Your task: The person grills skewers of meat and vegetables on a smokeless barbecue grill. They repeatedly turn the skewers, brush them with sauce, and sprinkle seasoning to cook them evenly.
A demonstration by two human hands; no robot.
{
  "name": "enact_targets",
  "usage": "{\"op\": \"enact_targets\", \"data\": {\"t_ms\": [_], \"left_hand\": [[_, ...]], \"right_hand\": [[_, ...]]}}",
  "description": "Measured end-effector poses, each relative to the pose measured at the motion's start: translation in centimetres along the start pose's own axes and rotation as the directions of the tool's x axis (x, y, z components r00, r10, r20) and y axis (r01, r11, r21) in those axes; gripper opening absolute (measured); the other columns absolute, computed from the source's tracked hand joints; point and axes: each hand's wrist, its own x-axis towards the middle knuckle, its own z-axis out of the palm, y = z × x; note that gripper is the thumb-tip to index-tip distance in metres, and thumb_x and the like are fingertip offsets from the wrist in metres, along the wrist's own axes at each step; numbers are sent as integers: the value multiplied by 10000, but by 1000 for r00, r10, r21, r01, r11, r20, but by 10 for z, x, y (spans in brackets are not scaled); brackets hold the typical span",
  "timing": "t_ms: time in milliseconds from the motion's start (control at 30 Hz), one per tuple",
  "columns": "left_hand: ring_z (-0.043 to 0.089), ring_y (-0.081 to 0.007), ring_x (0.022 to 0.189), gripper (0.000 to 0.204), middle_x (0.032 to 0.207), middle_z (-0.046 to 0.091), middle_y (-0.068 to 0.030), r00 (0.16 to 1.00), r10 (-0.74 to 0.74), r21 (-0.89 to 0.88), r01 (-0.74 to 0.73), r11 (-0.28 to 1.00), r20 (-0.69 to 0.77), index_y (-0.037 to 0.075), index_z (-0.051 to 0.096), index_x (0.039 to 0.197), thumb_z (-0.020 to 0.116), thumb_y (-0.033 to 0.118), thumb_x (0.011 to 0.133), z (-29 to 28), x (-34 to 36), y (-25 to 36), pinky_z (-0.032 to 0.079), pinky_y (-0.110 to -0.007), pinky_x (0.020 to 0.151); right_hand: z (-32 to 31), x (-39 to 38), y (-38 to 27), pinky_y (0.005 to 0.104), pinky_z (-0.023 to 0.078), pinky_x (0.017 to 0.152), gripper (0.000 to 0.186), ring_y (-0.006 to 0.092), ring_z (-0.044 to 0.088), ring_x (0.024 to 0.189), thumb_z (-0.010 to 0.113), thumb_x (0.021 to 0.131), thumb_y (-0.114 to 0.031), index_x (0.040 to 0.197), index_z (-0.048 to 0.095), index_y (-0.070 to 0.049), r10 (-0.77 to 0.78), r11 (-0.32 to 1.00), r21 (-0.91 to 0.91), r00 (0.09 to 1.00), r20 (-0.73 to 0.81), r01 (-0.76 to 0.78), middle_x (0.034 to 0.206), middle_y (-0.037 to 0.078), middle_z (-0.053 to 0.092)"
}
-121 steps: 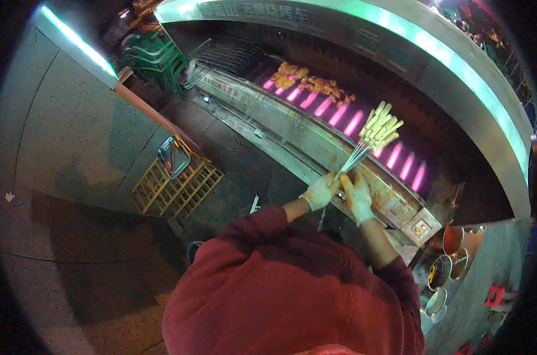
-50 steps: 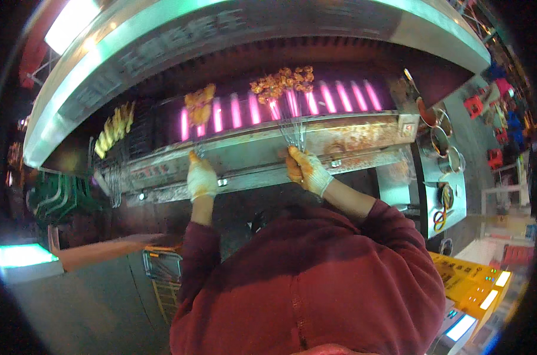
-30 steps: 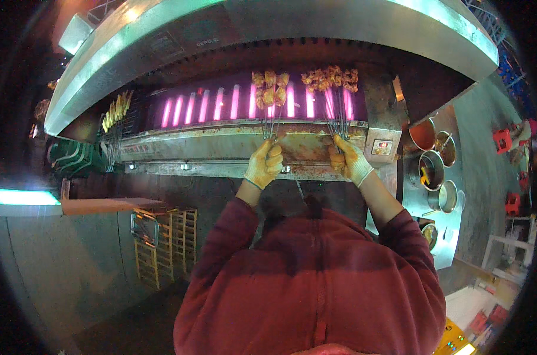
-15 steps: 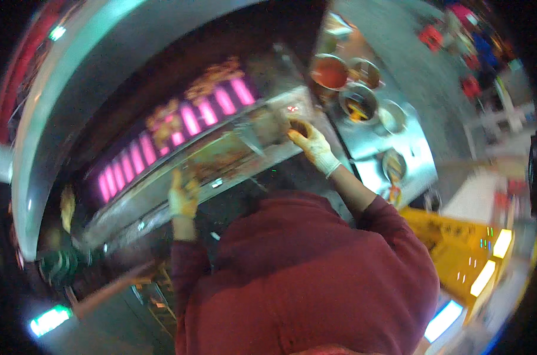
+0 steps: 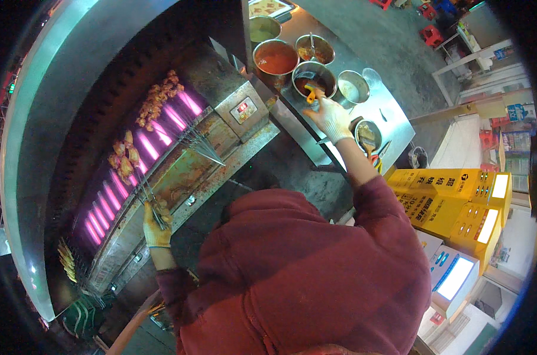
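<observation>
Left hand on the skewers, right hand at the brush

The nearer bunch of meat skewers (image 5: 124, 155) lies over the glowing tubes (image 5: 173, 116) of the grill (image 5: 188, 168), its sticks running back over the front edge. The gloved left hand (image 5: 157, 225) is closed around the sticks. The meat is browned in patches; whether it is cooked through cannot be told.

The second bunch of meat skewers (image 5: 160, 100) lies farther along the grill, browned too, with no hand on it.

Off to the right, the yellow-handled brush (image 5: 310, 93) stands in a pot of dark sauce (image 5: 327, 71), not yet lifted clear. The gloved right hand (image 5: 330, 117) has its fingers at the handle; whether they have closed on it cannot be told. Judging from this, brushing is not under way on either bunch.

Around that pot on the steel table (image 5: 398, 121) are others, one a pot of red sauce (image 5: 274, 81). Pale skewers (image 5: 66, 261) sit at the grill's far end, away from both hands. Yellow boxes (image 5: 440, 183) with lit panels stand behind the right arm.
</observation>
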Motion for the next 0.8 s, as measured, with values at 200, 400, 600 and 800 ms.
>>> {"op": "enact_targets", "data": {"t_ms": [200, 400, 600, 800], "left_hand": [[598, -79, 661, 252, 928, 673, -57, 989, 125, 183, -110, 977, -76, 83, 646, 1128, 654, 297, 995, -26, 8, 5, 476, -180, 490], [570, -82, 611, 290, 909, 681, -64, 990, 133, 203, -120, 972, -50, 91, 648, 1128, 638, 351, 1000, -33, 9, 5, 437, -177, 470], [644, -144, 662, 303, 929, 708, -89, 993, 116, 191, -107, 976, -33, 94, 650, 1130, 628, 367, 1001, -33, -1, 1, 478, -221, 481], [653, -167, 653, 321, 923, 710, -91, 997, 72, 159, -66, 985, -32, 96, 649, 1127, 600, 392, 1012, -19, -1, 4, 488, -246, 479]], "right_hand": [[33, 67, 19, 387, 553, 854, 542, 317, 725, 975, 661, 877, -525, 1196, 717, -90, 256, 865, 455, 966, -37, -212, 1051, 172, 746], [2, 78, 24, 268, 539, 762, 293, 128, 676, 822, 719, 912, -240, 1061, 708, 13, 322, 671, 741, 910, -260, -25, 941, 87, 740], [-70, 42, -12, 271, 537, 785, 228, 139, 696, 877, 705, 894, -168, 1075, 719, -30, 212, 759, 640, 883, -418, 121, 971, 94, 749], [23, 78, 31, 279, 538, 770, 207, 148, 677, 816, 706, 873, -125, 1055, 698, -26, 344, 624, 781, 890, -299, 21, 945, 74, 731]]}}
